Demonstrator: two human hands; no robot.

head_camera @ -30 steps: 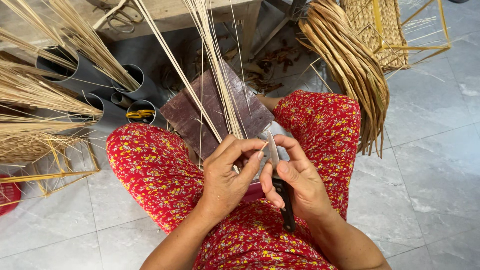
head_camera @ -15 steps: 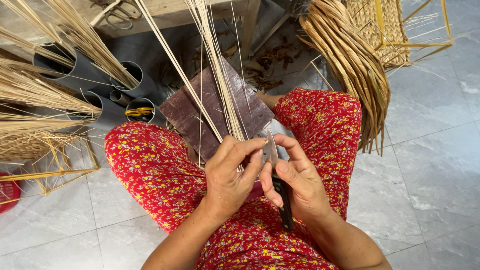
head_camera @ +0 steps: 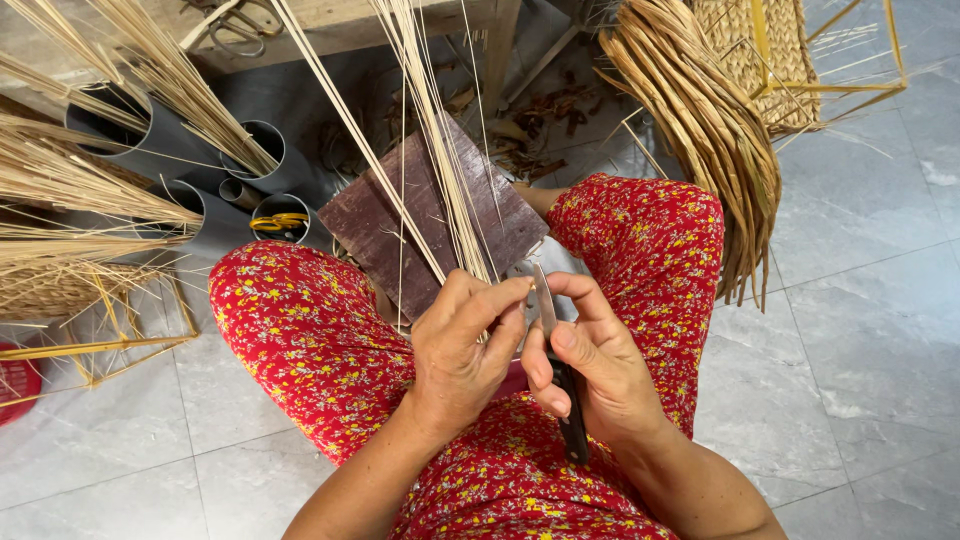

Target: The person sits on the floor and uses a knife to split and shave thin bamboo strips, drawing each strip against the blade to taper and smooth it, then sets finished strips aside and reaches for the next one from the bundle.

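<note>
My left hand (head_camera: 465, 345) pinches the lower ends of a bunch of thin pale straw strands (head_camera: 440, 150) that run up and away from me. My right hand (head_camera: 590, 360) grips a knife with a dark handle (head_camera: 572, 420), its blade (head_camera: 543, 295) pointing up against the strands beside my left thumb. Both hands hover over my lap, which is covered in red flowered cloth (head_camera: 300, 340). A dark wooden board (head_camera: 400, 220) lies between my knees under the strands.
Grey plastic pipes (head_camera: 170, 150) holding straw stand at left, with a yellow wire frame (head_camera: 110, 340) below them. A thick bundle of dried fibre (head_camera: 710, 130) and a woven basket in a yellow frame (head_camera: 780, 60) sit at right. Scissors (head_camera: 235, 20) lie on a wooden bench.
My hands have stayed almost in place. The left fingers have shifted slightly along the strands near the blade.
</note>
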